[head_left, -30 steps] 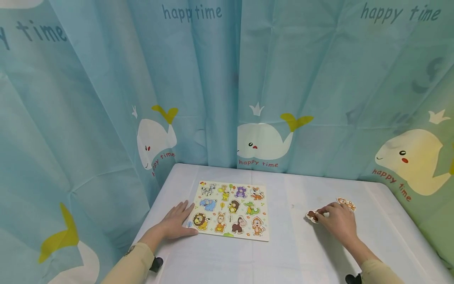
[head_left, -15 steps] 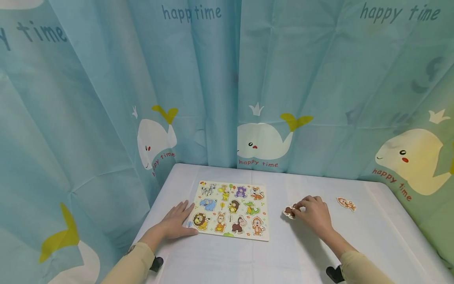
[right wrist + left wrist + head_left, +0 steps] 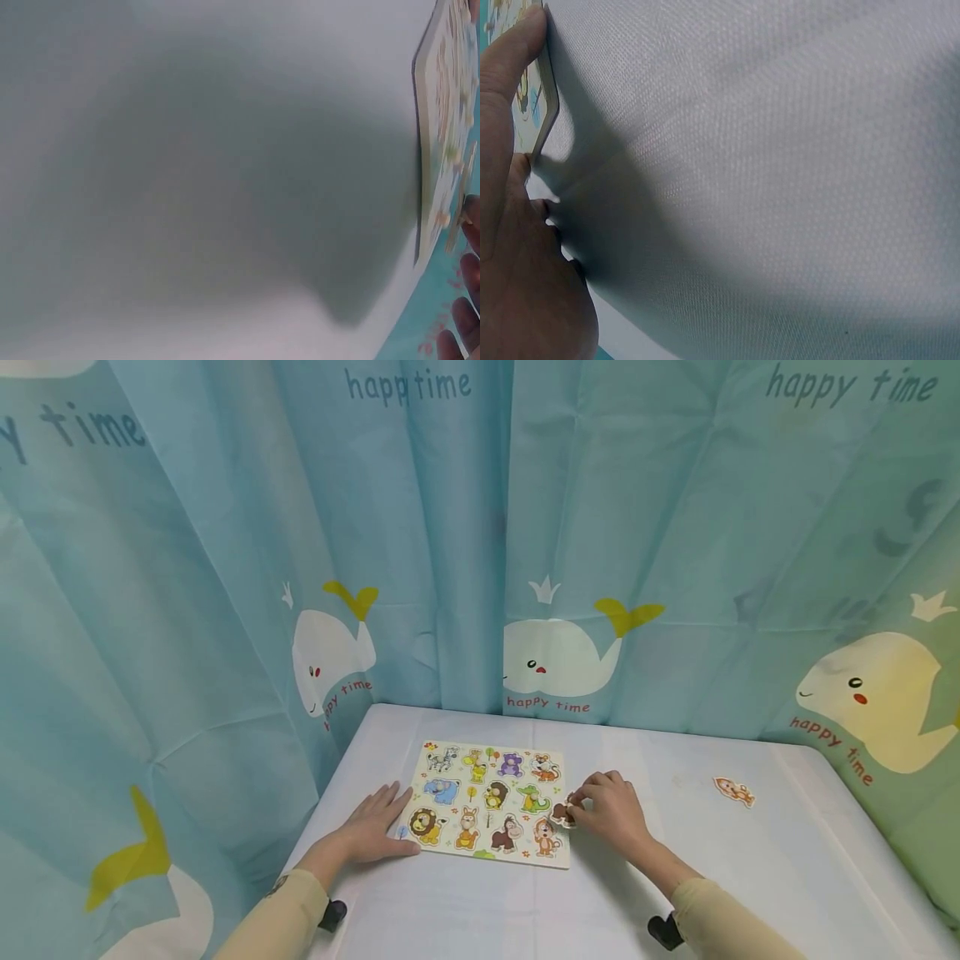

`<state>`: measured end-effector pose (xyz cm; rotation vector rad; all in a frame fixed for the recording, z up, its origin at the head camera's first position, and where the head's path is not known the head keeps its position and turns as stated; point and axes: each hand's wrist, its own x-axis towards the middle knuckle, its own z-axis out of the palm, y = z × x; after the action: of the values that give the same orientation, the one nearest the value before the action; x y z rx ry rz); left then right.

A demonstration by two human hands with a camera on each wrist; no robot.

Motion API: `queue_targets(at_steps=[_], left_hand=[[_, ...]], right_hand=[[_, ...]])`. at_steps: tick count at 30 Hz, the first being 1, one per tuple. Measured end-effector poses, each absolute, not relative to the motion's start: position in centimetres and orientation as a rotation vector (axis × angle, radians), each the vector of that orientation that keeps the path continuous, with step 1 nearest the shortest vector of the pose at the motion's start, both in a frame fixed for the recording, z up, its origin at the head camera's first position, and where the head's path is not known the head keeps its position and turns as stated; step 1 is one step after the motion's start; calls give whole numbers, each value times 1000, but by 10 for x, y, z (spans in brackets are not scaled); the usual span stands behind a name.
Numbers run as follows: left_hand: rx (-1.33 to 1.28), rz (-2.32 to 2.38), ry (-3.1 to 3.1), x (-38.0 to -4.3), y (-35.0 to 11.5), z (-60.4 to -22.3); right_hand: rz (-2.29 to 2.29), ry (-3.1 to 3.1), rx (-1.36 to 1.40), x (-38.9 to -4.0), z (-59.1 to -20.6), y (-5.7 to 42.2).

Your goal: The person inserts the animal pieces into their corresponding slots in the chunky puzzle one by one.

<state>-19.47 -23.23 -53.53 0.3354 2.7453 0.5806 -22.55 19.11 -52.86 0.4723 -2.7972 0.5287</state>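
Note:
In the head view a wooden animal puzzle board [image 3: 517, 858] lies on the left half of the table, its pictures facing up. My left hand [image 3: 372, 828] rests at the board's left edge with fingers straight, the thumb on the near left corner. In the left wrist view that thumb [image 3: 514, 56] lies along the board's edge. My right hand [image 3: 611, 814] pinches a brown ape puzzle piece [image 3: 561, 814] by fingertips and thumb. The piece overlaps the board's right edge, between the crocodile and the orange monkey; in the right wrist view it is tilted close over the board.
An orange-brown monkey puzzle piece [image 3: 735, 792] lies on the right side of the white-covered table [image 3: 480, 918]. Behind the table hangs a blue curtain [image 3: 450, 527] printed with whales. Small knobs stand up from the board in the right wrist view.
My right hand has carried the brown ape piece leftward from beside the monkey piece to the board's right edge. The left hand and the board have stayed put.

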Motion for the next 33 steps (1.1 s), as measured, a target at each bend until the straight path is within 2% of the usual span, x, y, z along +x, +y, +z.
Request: queue_targets(at_steps=[16, 33], left_hand=[[344, 591, 2758, -195, -232, -536], [315, 571, 2755, -195, -230, -536]], right_hand=[[563, -2791, 657, -221, -536, 138], [574, -2802, 746, -215, -543, 110]])
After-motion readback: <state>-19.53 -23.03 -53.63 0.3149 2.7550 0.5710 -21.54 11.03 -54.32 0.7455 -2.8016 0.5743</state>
